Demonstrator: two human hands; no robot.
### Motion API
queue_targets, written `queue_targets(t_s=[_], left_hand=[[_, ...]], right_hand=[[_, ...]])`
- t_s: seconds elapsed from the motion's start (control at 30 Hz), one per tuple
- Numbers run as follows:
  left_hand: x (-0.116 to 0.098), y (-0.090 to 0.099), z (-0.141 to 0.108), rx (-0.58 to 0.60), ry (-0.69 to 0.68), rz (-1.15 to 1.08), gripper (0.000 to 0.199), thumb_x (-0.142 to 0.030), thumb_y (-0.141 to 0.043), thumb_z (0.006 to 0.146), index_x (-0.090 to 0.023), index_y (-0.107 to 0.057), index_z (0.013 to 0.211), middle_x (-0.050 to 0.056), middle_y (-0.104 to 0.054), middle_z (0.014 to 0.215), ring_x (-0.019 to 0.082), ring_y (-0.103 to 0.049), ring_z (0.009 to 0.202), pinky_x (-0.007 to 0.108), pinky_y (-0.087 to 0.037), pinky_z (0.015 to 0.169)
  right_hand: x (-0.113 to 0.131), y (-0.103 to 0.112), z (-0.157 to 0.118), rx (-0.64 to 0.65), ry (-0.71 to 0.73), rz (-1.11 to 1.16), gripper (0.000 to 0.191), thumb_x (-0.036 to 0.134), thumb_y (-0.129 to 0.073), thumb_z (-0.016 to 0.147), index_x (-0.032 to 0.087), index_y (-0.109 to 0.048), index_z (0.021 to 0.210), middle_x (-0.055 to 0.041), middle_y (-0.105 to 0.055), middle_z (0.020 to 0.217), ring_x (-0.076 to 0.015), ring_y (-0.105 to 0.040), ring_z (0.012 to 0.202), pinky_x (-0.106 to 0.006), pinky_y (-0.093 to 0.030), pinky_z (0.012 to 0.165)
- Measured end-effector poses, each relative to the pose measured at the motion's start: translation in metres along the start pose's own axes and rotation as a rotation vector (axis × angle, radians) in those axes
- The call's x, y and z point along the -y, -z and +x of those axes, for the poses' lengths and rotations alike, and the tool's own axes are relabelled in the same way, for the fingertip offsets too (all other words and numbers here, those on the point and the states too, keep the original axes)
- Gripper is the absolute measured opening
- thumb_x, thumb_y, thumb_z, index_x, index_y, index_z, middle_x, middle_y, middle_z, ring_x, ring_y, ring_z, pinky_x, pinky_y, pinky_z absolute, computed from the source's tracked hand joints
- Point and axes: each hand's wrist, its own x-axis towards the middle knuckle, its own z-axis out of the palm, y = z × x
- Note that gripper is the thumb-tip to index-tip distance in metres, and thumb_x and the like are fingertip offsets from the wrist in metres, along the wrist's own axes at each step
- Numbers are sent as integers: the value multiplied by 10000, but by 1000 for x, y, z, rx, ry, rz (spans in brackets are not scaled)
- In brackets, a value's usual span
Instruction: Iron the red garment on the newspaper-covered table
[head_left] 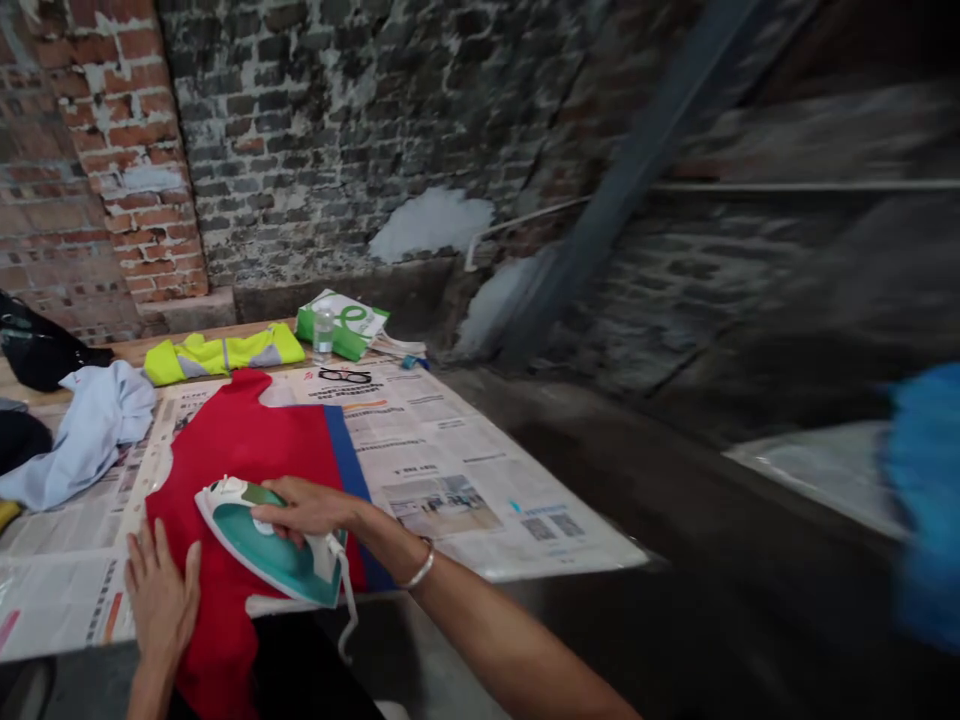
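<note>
My right hand (307,508) is wrapped round the handle of a teal and white iron (266,545), whose tip points to the upper left. The iron rests on a red cloth piece (247,440) with a blue band (346,455) along its right side. My left hand (161,590) lies flat with fingers spread at the cloth's left edge, touching it. The cloth's lower part hangs over the near table edge. A white cord runs down from the back of the iron.
Newspaper covers the table (465,440). Behind the cloth are glasses (345,376), a clear bottle (322,333), a green-white bag (351,322) and a yellow vest (225,353). Light blue cloth (97,430) and a black bag (41,345) lie left. A blurred blue shape (930,500) stands far right.
</note>
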Motion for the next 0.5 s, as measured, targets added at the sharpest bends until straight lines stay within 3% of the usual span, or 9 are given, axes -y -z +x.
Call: queue_targets(t_s=[0.1,0.2,0.33,0.5], left_hand=[[-4,7,3,35,8,1,892,-638,-202,996,16,-424,1561,312,-421,1630,462,-242,1598,688,-301,1234],[-6,9,8,51,-12,-9,972,-672,-151,972,66,-428,1541,342,-407,1623,500,-239,1585,710,-280,1227],[-6,7,12,89,-20,-2,948,-663,-161,958,27,-437,1547,311,-429,1623,478,-245,1589,700,-278,1228],[-11,10,14,144,10,33,940,-626,-120,953,28,-434,1550,280,-421,1643,463,-245,1590,672,-256,1245]], right_hand=[[-16,11,-29,-160,-76,57,308,357,-600,1038,204,-514,786,74,-593,618,-69,-531,428,-182,-441,482],[-29,31,-37,-349,-150,102,298,338,-631,1030,195,-542,784,69,-603,603,-68,-529,415,-182,-439,488],[-40,71,-15,-602,-266,104,358,287,-598,1048,192,-546,706,58,-581,530,-85,-537,428,-190,-454,531],[-30,113,29,-753,-350,15,507,305,-541,1066,194,-558,572,19,-554,467,-130,-630,561,-189,-489,637]])
